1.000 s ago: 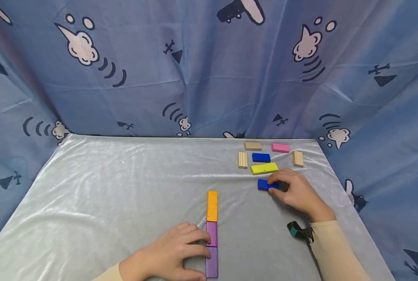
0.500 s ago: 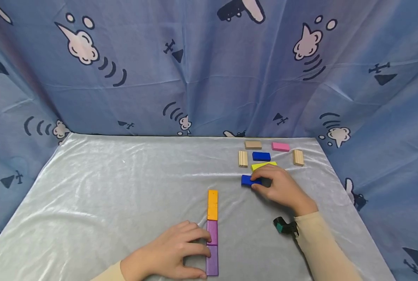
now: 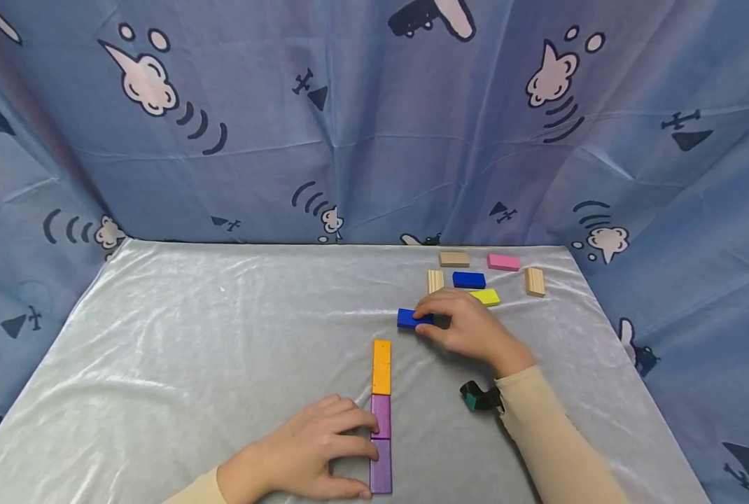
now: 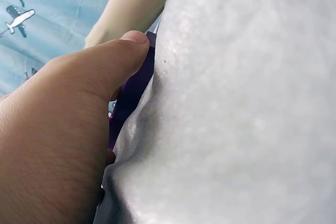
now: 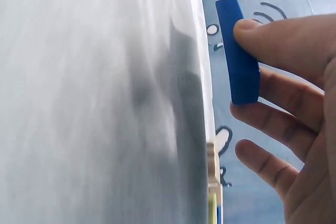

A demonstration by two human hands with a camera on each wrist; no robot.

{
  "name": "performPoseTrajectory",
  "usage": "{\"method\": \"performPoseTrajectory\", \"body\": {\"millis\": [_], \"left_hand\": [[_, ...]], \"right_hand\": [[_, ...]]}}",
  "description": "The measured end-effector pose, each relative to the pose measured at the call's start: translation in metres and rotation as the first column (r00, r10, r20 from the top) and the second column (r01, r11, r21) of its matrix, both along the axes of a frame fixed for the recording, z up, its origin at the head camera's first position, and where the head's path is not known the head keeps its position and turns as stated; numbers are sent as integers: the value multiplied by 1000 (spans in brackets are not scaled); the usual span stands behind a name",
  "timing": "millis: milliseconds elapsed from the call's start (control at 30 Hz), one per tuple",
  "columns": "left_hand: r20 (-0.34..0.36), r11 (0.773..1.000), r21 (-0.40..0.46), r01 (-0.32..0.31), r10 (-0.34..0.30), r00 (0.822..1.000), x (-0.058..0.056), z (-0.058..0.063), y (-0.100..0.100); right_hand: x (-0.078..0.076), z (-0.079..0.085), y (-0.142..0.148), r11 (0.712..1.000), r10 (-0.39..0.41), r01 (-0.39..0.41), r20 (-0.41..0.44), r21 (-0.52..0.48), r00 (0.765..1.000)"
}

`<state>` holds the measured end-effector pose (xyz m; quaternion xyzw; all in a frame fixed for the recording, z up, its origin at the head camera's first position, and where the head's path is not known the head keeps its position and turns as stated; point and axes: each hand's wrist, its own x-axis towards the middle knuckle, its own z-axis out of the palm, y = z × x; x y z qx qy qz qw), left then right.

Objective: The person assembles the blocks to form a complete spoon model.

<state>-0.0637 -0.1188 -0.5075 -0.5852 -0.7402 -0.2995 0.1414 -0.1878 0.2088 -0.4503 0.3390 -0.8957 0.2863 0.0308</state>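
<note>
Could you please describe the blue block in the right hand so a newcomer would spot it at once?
Over the pale cloth, beyond and right of the purple blocks, find the right hand. It pinches the held blue block; the other blue block lies untouched, farther back.

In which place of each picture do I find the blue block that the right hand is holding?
Head: a little right of centre, below mid-height; the blue block is at the fingertips of the right hand.
Left wrist: I do not see it there.
Right wrist: right of centre, in the upper half.
Shared landmark: the pale cloth, in all three views.
</note>
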Motion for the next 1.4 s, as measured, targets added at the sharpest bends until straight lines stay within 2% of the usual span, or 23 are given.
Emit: {"method": "performPoseTrajectory", "body": {"millis": [567,1400], "left_hand": [[-3,1000,-17,-7,7,1000,-1,-1,2],[-6,1000,2,-4,4,1000,0,-5,0]], "right_hand": [[1,-12,-36,999,49,-49,20,-1,999],[2,-20,-46,996,84,-85,26,39,996]]}}
